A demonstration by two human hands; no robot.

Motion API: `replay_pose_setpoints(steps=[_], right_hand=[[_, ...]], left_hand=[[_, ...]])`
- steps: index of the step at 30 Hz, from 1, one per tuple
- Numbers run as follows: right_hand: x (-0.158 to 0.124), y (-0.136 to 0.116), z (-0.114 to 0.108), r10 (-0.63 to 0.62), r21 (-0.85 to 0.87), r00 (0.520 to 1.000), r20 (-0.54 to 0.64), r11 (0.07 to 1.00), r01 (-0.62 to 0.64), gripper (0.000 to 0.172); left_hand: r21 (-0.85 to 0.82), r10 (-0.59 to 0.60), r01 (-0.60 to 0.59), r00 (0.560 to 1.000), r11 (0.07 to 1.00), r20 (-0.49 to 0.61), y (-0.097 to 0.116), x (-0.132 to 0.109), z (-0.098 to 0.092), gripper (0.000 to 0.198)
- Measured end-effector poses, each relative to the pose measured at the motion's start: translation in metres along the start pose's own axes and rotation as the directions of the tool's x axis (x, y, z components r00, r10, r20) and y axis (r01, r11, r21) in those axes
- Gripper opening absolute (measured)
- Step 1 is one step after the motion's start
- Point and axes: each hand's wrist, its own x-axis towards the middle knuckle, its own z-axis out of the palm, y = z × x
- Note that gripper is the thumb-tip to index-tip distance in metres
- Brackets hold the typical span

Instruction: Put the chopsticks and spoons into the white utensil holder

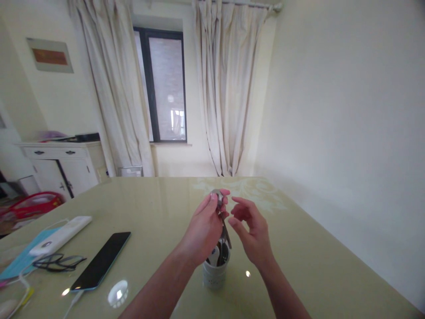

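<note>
My left hand (pixel 207 221) is closed around a metal spoon (pixel 218 196), its rounded grey end showing between thumb and fingers. Thin metal handles stick out below the fingers, over a light cup (pixel 215 275); I cannot tell which of them belongs to the held piece. Inside the cup stand several utensils, dark and silver ones, partly covered by my left hand. To the right of the cup, my right hand (pixel 252 228) is open and holds nothing. Its fingers curve toward my left hand, with a small gap between the two.
A black phone (pixel 102 261) with a white cable lies on the glossy table (pixel 159 208). Farther left are folded glasses (pixel 59 262), a white power strip-like device (pixel 61 235) and a blue mask-like sheet (pixel 16 257). A plain wall (pixel 348 133) borders the table's right side.
</note>
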Motion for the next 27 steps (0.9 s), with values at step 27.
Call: replay_pose_setpoints(steps=[27], right_hand=[[0.008, 0.005, 0.04, 0.084, 0.065, 0.947, 0.31, 0.992, -0.109, 0.045]], left_hand=[[0.71, 0.278, -0.238, 0.959, 0.663, 0.061, 0.031, 0.0, -0.055, 0.015]])
